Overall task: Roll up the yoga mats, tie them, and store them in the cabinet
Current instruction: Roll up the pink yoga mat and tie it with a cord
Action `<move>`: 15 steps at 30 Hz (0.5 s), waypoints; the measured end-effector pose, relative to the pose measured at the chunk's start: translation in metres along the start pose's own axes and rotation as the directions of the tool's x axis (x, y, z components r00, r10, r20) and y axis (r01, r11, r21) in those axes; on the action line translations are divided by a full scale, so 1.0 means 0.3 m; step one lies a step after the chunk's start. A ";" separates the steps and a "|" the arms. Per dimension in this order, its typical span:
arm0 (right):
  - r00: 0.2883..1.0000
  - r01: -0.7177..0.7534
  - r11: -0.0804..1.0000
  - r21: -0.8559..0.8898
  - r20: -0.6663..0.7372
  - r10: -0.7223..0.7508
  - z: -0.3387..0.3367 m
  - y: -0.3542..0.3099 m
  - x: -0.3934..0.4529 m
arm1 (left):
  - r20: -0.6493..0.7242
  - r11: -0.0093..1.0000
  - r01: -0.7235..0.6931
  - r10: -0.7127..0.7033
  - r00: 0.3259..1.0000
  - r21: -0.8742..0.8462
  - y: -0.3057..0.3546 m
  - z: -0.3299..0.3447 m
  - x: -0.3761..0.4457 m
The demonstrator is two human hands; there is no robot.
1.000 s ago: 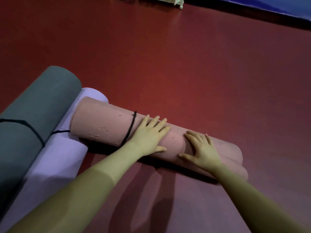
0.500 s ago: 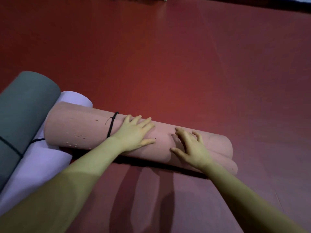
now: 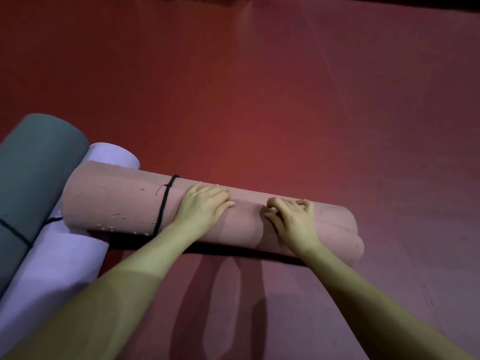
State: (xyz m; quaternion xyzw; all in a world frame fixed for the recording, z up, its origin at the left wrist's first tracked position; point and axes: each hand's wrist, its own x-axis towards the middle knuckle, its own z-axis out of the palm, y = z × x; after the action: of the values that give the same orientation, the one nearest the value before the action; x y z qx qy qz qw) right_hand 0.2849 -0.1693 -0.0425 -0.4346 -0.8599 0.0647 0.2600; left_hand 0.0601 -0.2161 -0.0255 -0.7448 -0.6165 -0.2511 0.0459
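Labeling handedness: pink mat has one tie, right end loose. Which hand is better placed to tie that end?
Right, probably. The right hand rests with curled fingers on the pink yoga mat nearest its untied end. The left hand lies flat mid-roll beside the black tie, suited to holding the roll.

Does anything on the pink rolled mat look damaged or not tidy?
Yes. The pink mat has small nicks and pits near its left end, so the surface looks worn. Its right end is rolled unevenly, and only one black cord ties it, left of both hands.
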 end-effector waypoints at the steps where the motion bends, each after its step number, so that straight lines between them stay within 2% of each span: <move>1: 1.000 0.001 1.000 -0.014 -0.023 -0.002 0.005 0.000 0.009 | -0.056 1.000 -0.005 0.005 0.998 0.000 -0.005 0.009 -0.001; 3: 0.998 -0.015 1.000 -0.017 -0.055 0.014 0.018 -0.002 0.017 | -0.104 0.998 -0.006 0.012 0.994 0.060 -0.017 0.031 0.000; 6: 0.998 -0.055 0.997 -0.048 -0.042 0.053 0.036 0.002 0.009 | -0.075 0.964 -0.010 0.031 0.997 0.267 -0.036 0.069 -0.004; 9: 0.997 -0.080 0.991 -0.106 -0.011 0.079 0.054 0.006 0.002 | -0.055 0.955 -0.125 0.144 0.988 0.269 -0.047 0.051 -0.009; 10: 0.996 -0.087 0.989 -0.120 -0.011 0.086 0.059 0.003 -0.001 | 0.029 0.947 -0.182 0.181 0.983 0.263 -0.048 0.033 -0.012; 11: 0.996 -0.092 0.988 -0.124 -0.017 0.090 0.062 0.002 -0.006 | 0.165 0.933 -0.233 0.193 0.967 0.276 -0.046 0.006 -0.014; 12: 0.996 -0.091 0.988 -0.122 -0.006 0.091 0.060 0.002 -0.011 | 0.348 0.917 -0.256 0.142 0.927 0.306 -0.038 -0.026 -0.009; 13: 0.995 -0.078 0.989 -0.126 0.044 0.084 0.055 0.002 -0.017 | 0.523 0.901 -0.248 0.028 0.852 0.355 -0.034 -0.043 -0.004; 14: 0.989 -0.051 0.988 -0.143 0.133 0.070 0.045 0.003 -0.021 | 0.614 0.889 -0.217 -0.087 0.784 0.402 -0.027 -0.053 0.003; 15: 0.966 -0.020 0.987 -0.157 0.252 0.060 0.032 0.007 -0.024 | 0.641 0.872 -0.195 -0.163 0.750 0.449 -0.015 -0.060 0.013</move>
State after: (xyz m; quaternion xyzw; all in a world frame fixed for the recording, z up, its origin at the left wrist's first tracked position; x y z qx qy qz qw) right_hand 0.2849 -0.1726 -0.0542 -0.4585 -0.8797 0.0595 0.1113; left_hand 0.0505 -0.2184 -0.0094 -0.7534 -0.6283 0.1935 0.0138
